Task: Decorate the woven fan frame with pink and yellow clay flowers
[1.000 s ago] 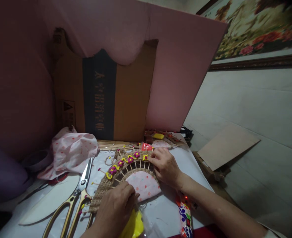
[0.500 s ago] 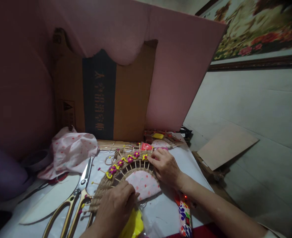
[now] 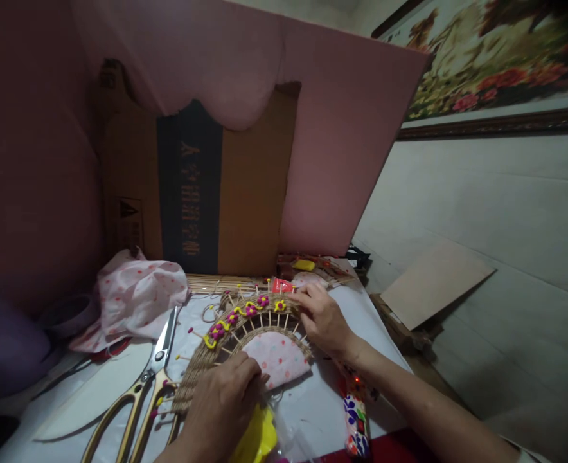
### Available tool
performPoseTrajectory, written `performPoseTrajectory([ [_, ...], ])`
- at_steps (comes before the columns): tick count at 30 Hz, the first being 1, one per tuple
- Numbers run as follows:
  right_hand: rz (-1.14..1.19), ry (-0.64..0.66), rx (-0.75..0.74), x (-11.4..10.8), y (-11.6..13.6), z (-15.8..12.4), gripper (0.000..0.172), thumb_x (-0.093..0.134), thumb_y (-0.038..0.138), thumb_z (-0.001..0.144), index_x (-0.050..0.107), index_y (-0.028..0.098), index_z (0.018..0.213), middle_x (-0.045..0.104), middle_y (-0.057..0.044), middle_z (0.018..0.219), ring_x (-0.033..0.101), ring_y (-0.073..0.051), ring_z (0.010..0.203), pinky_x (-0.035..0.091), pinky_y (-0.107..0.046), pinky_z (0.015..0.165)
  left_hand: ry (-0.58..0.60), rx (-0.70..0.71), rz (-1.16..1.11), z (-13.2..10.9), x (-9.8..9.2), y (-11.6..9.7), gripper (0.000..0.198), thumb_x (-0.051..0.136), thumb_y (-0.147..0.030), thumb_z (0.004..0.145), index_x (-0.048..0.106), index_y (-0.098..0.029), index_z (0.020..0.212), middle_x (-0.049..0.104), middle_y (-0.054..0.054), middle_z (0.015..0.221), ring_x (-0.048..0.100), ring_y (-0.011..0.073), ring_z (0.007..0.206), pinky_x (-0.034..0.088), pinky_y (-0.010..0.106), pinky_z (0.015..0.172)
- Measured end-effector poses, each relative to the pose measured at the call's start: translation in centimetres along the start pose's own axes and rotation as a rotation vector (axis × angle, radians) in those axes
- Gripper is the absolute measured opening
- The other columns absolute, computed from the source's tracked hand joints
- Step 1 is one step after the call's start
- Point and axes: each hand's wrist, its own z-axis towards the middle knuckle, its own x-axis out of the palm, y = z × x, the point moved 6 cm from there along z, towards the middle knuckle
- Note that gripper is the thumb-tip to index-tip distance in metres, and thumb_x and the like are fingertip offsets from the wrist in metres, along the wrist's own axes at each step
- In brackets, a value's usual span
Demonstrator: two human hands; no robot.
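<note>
A woven jute arch (image 3: 202, 360) with thin wooden sticks lies on the white table, trimmed with pink and yellow clay flowers (image 3: 251, 309). A pink dotted fabric half-disc (image 3: 279, 357) fills its middle. My left hand (image 3: 221, 405) lies curled on the arch's near left part, pressing it down. My right hand (image 3: 320, 318) rests at the arch's right end, fingertips pinched at the sticks and the last flower. What the fingertips hold is too small to see. A lump of yellow clay in plastic (image 3: 257, 437) sits under my left wrist.
Gold scissors (image 3: 142, 386) lie left of the arch. Pink dotted cloth (image 3: 134, 296) and a tape roll (image 3: 69, 315) sit further left. A cardboard box (image 3: 202, 186) draped in pink stands behind. A patterned packet (image 3: 356, 424) lies by my right forearm. Loose board (image 3: 433, 280) on the floor.
The view has shifted slightly left and down. My right hand has crept a little up along the arch's right end. My left hand stays put.
</note>
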Motion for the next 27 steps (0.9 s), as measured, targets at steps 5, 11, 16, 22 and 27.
performPoseTrajectory([
  [5, -0.023, 0.050, -0.021, 0.8, 0.8, 0.0, 0.035, 0.046, 0.004, 0.077, 0.064, 0.022, 0.100, 0.054, -0.007, 0.089, 0.045, -0.022, 0.087, 0.037, -0.035, 0.076, 0.004, -0.012, -0.018, 0.0, -0.1, 0.0, 0.019, 0.046, -0.021, 0.085, 0.055, -0.018, 0.069, 0.063, 0.004, 0.071, 0.060, 0.0180, 0.062, 0.040, 0.028, 0.053],
  [11, 0.700, 0.077, 0.443, 0.6, 0.0, -0.3, 0.040, 0.040, 0.001, 0.067, 0.063, 0.018, 0.095, 0.056, -0.003, 0.081, 0.051, -0.016, 0.075, 0.042, -0.029, 0.068, -0.050, -0.066, -0.129, -0.1, -0.8, 0.3, 0.016, 0.042, -0.025, 0.087, 0.056, -0.019, 0.082, 0.064, 0.003, 0.072, 0.060, 0.0183, 0.062, 0.041, 0.029, 0.055],
  [16, 1.147, 0.248, 0.603, 1.3, 3.2, -2.2, 0.016, 0.053, 0.015, 0.075, 0.062, 0.013, 0.089, 0.062, -0.004, 0.079, 0.057, -0.011, 0.063, 0.045, -0.025, 0.061, -0.149, -0.071, -0.290, 0.0, -2.0, -0.1, 0.020, 0.039, -0.029, 0.089, 0.056, -0.018, 0.089, 0.065, 0.005, 0.079, 0.060, 0.0178, 0.068, 0.042, 0.028, 0.059],
  [22, 0.763, 0.174, 0.287, 0.6, 6.6, -3.8, 0.018, 0.054, 0.010, 0.078, 0.057, 0.018, 0.093, 0.063, -0.004, 0.086, 0.061, -0.016, 0.074, 0.047, -0.029, 0.064, 0.012, -0.110, -0.635, 0.2, -2.3, -1.5, 0.033, 0.037, -0.039, 0.090, 0.058, -0.017, 0.076, 0.061, 0.003, 0.071, 0.055, 0.0155, 0.067, 0.040, 0.025, 0.061],
  [27, 0.422, 0.109, -0.045, 0.4, 8.3, -4.7, 0.013, 0.054, 0.004, 0.074, 0.060, 0.014, 0.080, 0.060, -0.005, 0.073, 0.055, -0.017, 0.071, 0.041, -0.028, 0.062, 0.114, -0.251, -0.835, 0.3, -0.2, -0.8, 0.038, 0.050, -0.048, 0.081, 0.057, -0.014, 0.064, 0.048, 0.000, 0.059, 0.043, 0.0128, 0.057, 0.031, 0.024, 0.052],
])
